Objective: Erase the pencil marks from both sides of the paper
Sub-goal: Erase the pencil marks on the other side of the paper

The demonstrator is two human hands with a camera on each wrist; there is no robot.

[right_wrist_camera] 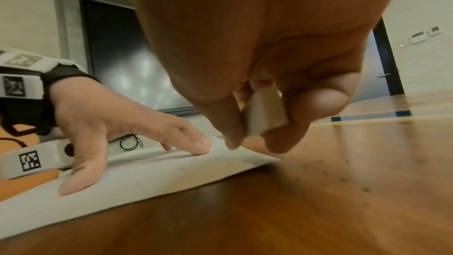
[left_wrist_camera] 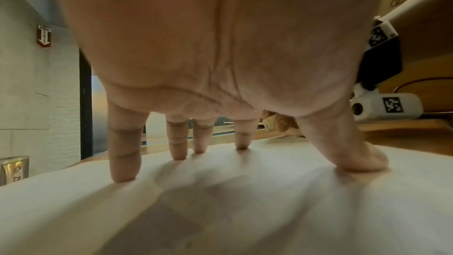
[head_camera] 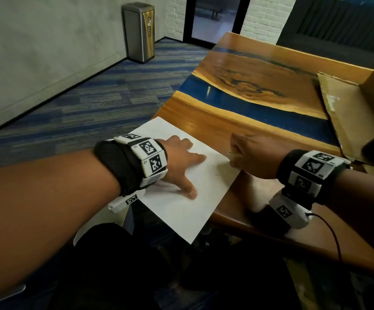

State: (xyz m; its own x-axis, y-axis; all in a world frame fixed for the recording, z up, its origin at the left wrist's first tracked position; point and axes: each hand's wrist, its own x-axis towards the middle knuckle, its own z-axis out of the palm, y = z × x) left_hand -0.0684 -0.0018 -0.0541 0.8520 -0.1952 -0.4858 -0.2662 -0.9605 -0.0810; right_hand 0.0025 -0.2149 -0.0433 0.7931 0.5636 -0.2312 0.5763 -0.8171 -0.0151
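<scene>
A white sheet of paper (head_camera: 181,206) lies on the near left corner of the wooden table (head_camera: 237,130), its near end overhanging the edge. My left hand (head_camera: 181,162) presses it flat with spread, straight fingers (left_wrist_camera: 125,162); the same hand shows in the right wrist view (right_wrist_camera: 122,133). My right hand (head_camera: 248,153) hovers at the paper's right edge and pinches a small white eraser (right_wrist_camera: 266,115) between thumb and fingers, just above the paper's corner (right_wrist_camera: 245,154). Only faint specks show on the paper.
Dark eraser crumbs (right_wrist_camera: 343,172) are scattered on the wood right of the paper. An opened cardboard box (head_camera: 349,113) sits at the table's right. A steel bin (head_camera: 139,32) stands on the carpet by the far wall.
</scene>
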